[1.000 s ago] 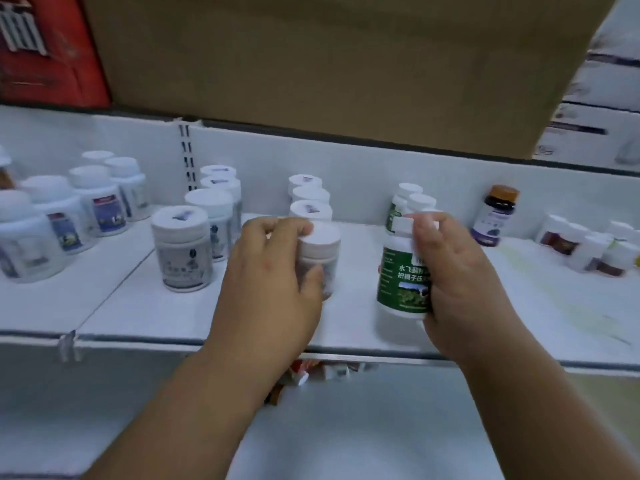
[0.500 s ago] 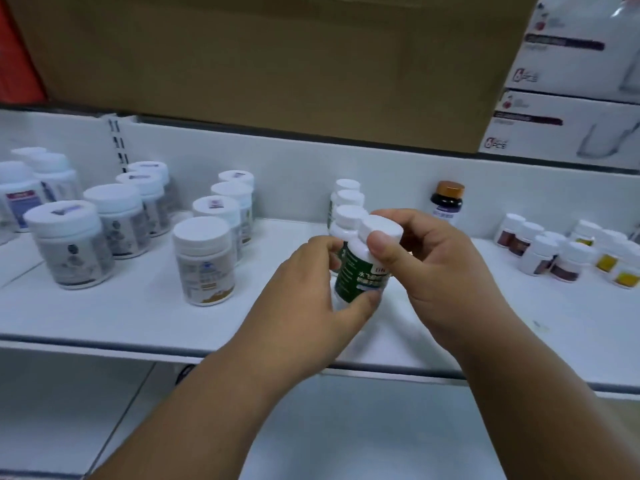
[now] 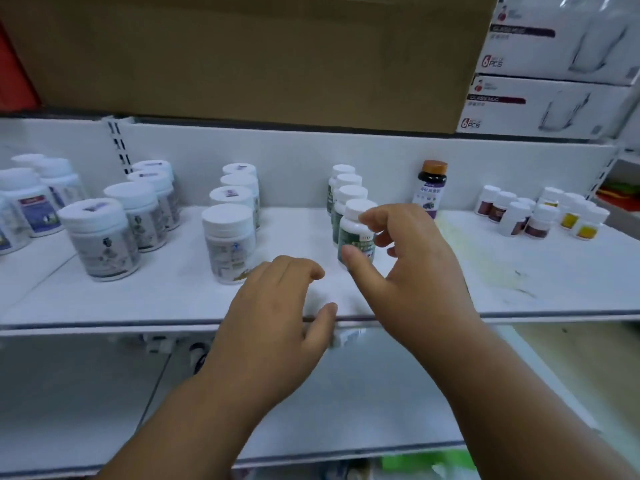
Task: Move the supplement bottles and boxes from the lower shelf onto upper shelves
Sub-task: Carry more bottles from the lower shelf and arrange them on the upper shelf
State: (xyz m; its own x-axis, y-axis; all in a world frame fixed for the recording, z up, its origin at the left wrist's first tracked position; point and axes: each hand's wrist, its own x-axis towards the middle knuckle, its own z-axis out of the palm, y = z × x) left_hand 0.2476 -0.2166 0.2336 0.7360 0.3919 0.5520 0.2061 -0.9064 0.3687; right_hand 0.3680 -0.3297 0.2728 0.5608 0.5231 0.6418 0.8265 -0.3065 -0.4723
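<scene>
A green-labelled supplement bottle [image 3: 356, 233] with a white cap is seen standing upright on the upper shelf [image 3: 173, 299], at the near end of a single-file row of matching bottles [image 3: 344, 188] that runs back toward the shelf's rear wall. The right hand [image 3: 408, 268] is held just beside it, fingers loosely spread and thumb extended near the bottle's base; whether a fingertip is touching the cap cannot be made out through the blur. The left hand [image 3: 273, 323] is held over the shelf's front edge with fingers relaxed and nothing held. To the left, a row of larger white tubs [image 3: 230, 237] is lined up, with further tubs [image 3: 100, 237] beyond it. A dark bottle with an orange cap [image 3: 431, 188] is set against the rear wall on the right, and small white bottles [image 3: 530, 216] are clustered farther right. A cardboard box [image 3: 242, 57] and glass mug cartons [image 3: 550, 105] are stacked on the level above.
</scene>
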